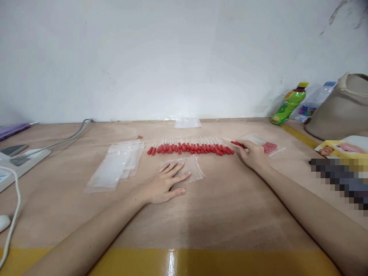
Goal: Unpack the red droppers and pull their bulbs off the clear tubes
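Note:
Across the middle of the table lies a row of pale sticks with red tips (191, 147), red ends toward me. My left hand (165, 184) lies palm down with fingers spread, its fingertips on a clear zip bag (195, 168). At the right end of the row, my right hand (254, 155) pinches a slim red stick-shaped thing (237, 144); its exact kind is unclear. Just behind that hand is a clear bag with red-tipped sticks (270, 147) inside. Left of the row, several flat clear zip bags (115, 165) overlap.
A white power strip (25, 168) with cables sits at the left. One more clear bag (187, 123) lies by the wall. A green-labelled bottle (289, 104), a clear bottle (314, 101) and a beige bag (336, 111) stand at the back right. Yellow tape (138, 262) runs along the near edge.

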Demonstrator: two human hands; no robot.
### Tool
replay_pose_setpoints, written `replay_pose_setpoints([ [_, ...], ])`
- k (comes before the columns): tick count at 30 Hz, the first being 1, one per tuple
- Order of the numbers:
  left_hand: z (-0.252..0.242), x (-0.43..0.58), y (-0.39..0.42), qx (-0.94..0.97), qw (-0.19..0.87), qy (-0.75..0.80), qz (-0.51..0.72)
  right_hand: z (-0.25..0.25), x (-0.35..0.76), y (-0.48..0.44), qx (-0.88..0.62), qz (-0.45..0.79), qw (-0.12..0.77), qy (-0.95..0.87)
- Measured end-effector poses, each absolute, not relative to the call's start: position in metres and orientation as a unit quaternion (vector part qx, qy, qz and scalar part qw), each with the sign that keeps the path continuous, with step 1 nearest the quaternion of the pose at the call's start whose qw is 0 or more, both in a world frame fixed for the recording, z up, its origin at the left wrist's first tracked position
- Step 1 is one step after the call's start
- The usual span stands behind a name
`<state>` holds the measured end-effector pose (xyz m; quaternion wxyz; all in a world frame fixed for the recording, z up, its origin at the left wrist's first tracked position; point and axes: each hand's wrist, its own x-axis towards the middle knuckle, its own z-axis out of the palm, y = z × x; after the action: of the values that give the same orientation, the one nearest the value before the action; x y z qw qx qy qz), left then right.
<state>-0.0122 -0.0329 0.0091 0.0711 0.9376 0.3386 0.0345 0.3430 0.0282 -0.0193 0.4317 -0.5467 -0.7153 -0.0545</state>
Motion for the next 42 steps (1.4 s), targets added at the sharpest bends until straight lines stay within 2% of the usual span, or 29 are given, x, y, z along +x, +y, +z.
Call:
replay_pose_setpoints([
  [10,0.009,-0.012,-0.032,0.939,0.065,0.338,0.031,-0.026,0.328,0.028,-0.552,0.030,0.431,-0.714],
  [18,0.009,-0.012,-0.032,0.938,0.064,0.339,0.033,-0.022,0.329,0.027,-0.554,-0.005,0.374,-0.744],
  [35,0.008,-0.013,-0.032,0.937,0.076,0.335,0.060,-0.021,0.328,0.029,-0.557,0.011,0.350,-0.753],
  [39,0.008,-0.013,-0.032,0.937,0.076,0.336,0.054,-0.023,0.330,0.031,-0.557,0.014,0.362,-0.747],
  [42,0.009,-0.012,-0.032,0.937,0.069,0.340,0.041,-0.020,0.327,0.028,-0.552,-0.029,0.411,-0.724],
])
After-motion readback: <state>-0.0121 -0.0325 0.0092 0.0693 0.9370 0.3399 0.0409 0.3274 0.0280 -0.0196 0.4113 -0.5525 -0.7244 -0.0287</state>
